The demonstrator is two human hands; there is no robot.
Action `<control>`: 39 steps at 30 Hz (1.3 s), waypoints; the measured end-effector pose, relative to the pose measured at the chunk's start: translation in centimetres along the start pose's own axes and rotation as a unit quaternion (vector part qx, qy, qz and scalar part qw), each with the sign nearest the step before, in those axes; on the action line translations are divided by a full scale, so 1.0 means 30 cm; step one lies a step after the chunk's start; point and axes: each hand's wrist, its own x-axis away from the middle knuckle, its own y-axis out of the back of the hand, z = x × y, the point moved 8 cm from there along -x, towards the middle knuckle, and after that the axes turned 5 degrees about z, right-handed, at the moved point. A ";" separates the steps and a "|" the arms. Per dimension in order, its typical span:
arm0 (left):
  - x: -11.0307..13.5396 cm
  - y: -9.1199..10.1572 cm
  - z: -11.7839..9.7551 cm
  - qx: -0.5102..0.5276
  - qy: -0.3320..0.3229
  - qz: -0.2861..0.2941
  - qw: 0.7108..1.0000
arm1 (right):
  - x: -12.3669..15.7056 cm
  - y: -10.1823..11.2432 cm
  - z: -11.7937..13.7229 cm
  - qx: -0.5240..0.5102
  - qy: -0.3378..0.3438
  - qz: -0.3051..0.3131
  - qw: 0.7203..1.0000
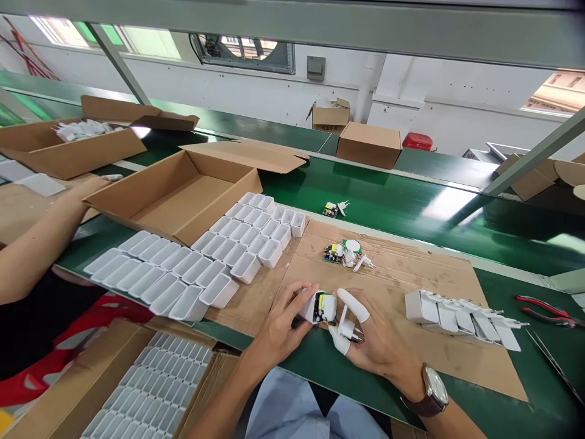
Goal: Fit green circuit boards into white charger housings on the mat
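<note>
My left hand (pixel 286 320) grips a white charger shell (pixel 315 306) with a circuit board showing in its open end. My right hand (pixel 375 341), with white finger cots on thumb and forefinger, pinches a white plug cap with two pins (pixel 348 328) right beside the shell's open end. Both hands rest over a sheet of brown cardboard (pixel 411 268) on the green bench. A loose circuit board with plug parts (pixel 345 252) lies just beyond my hands.
Rows of empty white shells (pixel 192 268) lie left of my hands, beside an open cardboard box (pixel 183 189). Assembled chargers (pixel 461 314) sit in a row at right, near red-handled pliers (pixel 543 310). Another person's arm (pixel 41 238) reaches in at left. A tray of shells (pixel 150 390) sits below.
</note>
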 end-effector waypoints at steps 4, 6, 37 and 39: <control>-0.006 0.006 -0.011 0.004 -0.002 0.002 1.000 | -0.007 0.007 0.005 0.012 0.003 -0.002 1.000; -0.009 0.007 -0.014 0.003 0.000 0.006 1.000 | -0.010 0.011 0.007 0.016 0.006 -0.002 1.000; 0.020 -0.006 0.027 0.131 0.070 0.032 0.988 | 0.002 -0.014 -0.099 -0.182 -0.099 -0.029 0.978; 0.031 -0.002 0.046 0.154 0.083 0.018 0.984 | -0.007 -0.018 -0.067 -0.162 -0.044 -0.026 0.985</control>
